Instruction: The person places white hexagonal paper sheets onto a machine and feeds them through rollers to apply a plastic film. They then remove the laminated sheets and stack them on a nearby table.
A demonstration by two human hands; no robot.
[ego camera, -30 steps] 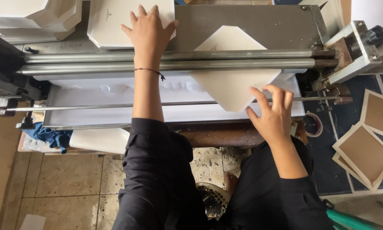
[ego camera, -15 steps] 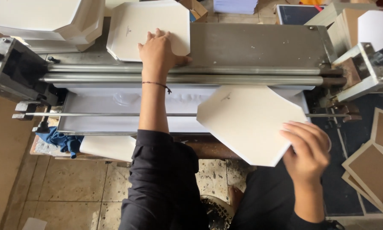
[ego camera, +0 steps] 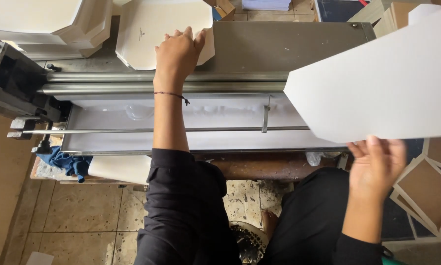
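A metal roller machine (ego camera: 156, 83) is seen spanning the scene above a tiled floor (ego camera: 83, 216), with a grey steel plate (ego camera: 279, 44) at its far side. The left hand (ego camera: 177, 51) is laid flat, fingers together, on a white cut sheet (ego camera: 147, 34) lying far left on that plate. A second white sheet (ego camera: 382, 83) is held up at the right, pinched by the right hand (ego camera: 377, 167); its right edge is cut off. Brown cards (ego camera: 426, 189) are partly hidden
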